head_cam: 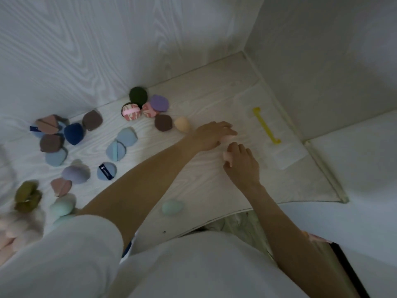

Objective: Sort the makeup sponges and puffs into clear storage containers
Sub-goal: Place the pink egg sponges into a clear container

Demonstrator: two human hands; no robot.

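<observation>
Closest to me is my white sleeve (71, 250), with both bare forearms reaching out over the pale wood-grain desk (193, 186). I take the clear container (268, 134), the one with the yellow latch (266, 125), as my landmark; its walls are so transparent I can barely trace them.

Nearest on the near side of the container, a mint egg sponge (172, 207) lies alone by the desk edge. Further to its left sits a second mint sponge (62, 206), beside an olive puff (26, 196) and a pink wedge puff (60, 186).

My right hand (241, 163) is just at the container's near left corner, fingers curled round a pale pink sponge (227, 156). My left hand (214, 134) lies just beyond it, fingers stretched flat toward the container, with something pink under the fingertips; I cannot tell whether it grips that.

Left of the container, past the left hand, a peach egg sponge (182, 124) rests beside a brown puff (163, 122). Beyond those are a lilac puff (159, 103), a marbled pink puff (131, 112) and a dark green puff (138, 96) in one cluster.

Far off left of the container lie blue puffs (121, 144), a navy puff (74, 133) and another brown puff (92, 120).
</observation>
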